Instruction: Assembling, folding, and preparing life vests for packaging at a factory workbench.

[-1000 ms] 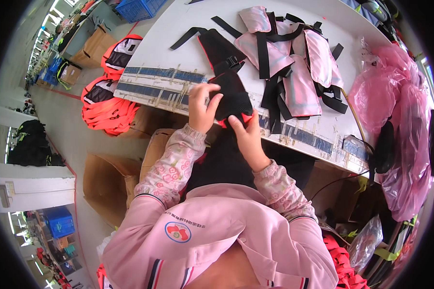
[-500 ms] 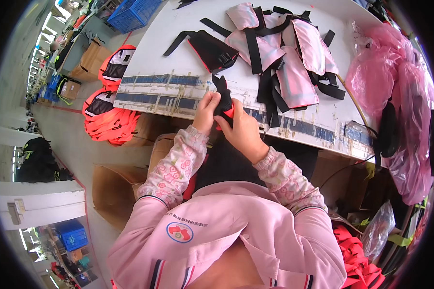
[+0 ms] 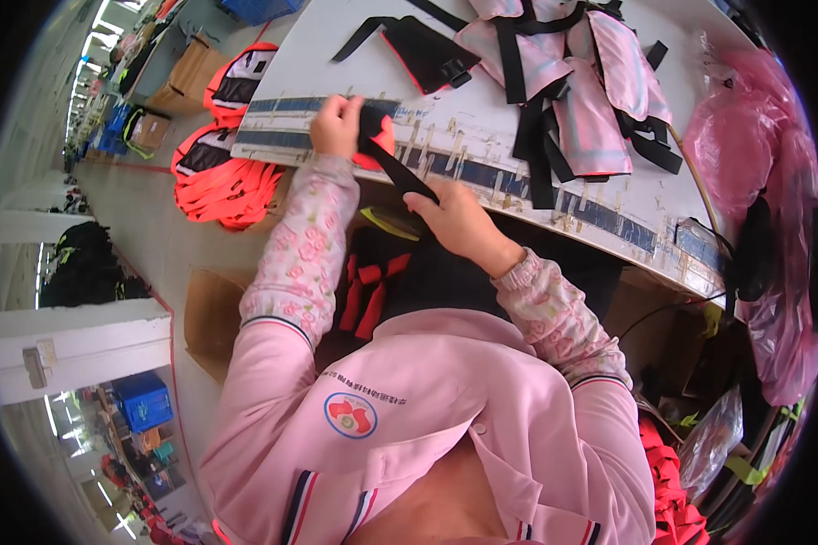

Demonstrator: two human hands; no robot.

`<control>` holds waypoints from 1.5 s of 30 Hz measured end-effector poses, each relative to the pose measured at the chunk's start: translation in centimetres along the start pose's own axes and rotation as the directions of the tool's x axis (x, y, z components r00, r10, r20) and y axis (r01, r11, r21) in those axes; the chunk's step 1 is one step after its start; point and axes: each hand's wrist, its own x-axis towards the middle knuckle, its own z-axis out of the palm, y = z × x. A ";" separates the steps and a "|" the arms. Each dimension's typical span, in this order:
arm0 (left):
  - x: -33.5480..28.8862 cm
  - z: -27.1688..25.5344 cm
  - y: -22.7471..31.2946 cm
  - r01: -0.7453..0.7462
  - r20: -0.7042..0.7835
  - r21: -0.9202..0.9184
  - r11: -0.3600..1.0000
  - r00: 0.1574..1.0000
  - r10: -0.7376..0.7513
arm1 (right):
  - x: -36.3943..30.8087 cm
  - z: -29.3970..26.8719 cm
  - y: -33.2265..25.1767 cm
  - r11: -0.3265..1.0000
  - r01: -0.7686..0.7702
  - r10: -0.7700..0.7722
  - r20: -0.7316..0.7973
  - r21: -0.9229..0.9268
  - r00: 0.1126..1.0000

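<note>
My left hand (image 3: pixel 336 129) is closed on a small black and orange-red fabric piece (image 3: pixel 374 138) at the front edge of the table. From this piece a black webbing strap (image 3: pixel 396 170) runs down to the right. My right hand (image 3: pixel 466 225) pinches the strap's other end between thumb and fingers, and the strap looks taut. Beyond my hands lies a black fabric piece with an orange-red edge, a buckle and a strap (image 3: pixel 430 56). Right of it is a heap of pale pink shiny pouches (image 3: pixel 591 123) with black straps.
The white table (image 3: pixel 304 64) carries blue and clear tape along its front edge. Pink plastic bags (image 3: pixel 745 136) hang at the right. Stacked orange-red items (image 3: pixel 227 193) are left of the table, with a cardboard box (image 3: pixel 214 318) below. More orange-red pieces (image 3: pixel 668 481) lie at lower right.
My hands have moved apart: the left went up and left with the fabric piece, the right slightly down and right. The strap between them is now stretched out. The view has shifted a little.
</note>
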 end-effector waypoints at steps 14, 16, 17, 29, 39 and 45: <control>2.1 -20.6 -19.0 0.285 -0.348 0.325 0.902 0.923 -0.166 | -4.7 3.1 -7.6 0.987 0.162 -0.152 0.376 0.006 0.914; -0.3 -25.1 -22.2 0.198 -0.158 0.360 0.912 0.976 -0.150 | -3.3 4.0 -7.0 0.967 0.251 -0.247 0.396 0.043 0.884; -2.7 -25.6 -22.3 0.211 -0.041 0.336 0.918 0.977 -0.210 | -2.8 4.2 -6.7 0.933 0.357 -0.313 0.396 -0.041 0.863; -14.0 -21.0 -23.7 0.469 0.531 0.161 0.868 0.700 -0.477 | 17.5 -3.2 8.5 0.495 0.178 -0.274 0.042 -0.850 0.961; -4.2 -2.7 -4.9 0.126 0.321 -0.423 0.898 0.947 0.019 | 17.1 -0.5 8.4 0.198 0.273 -0.308 0.205 -0.941 0.929; -3.6 6.7 -2.4 -0.244 0.378 -0.346 0.906 0.848 0.373 | 8.3 2.4 3.8 0.651 0.426 -0.385 0.211 -0.629 0.899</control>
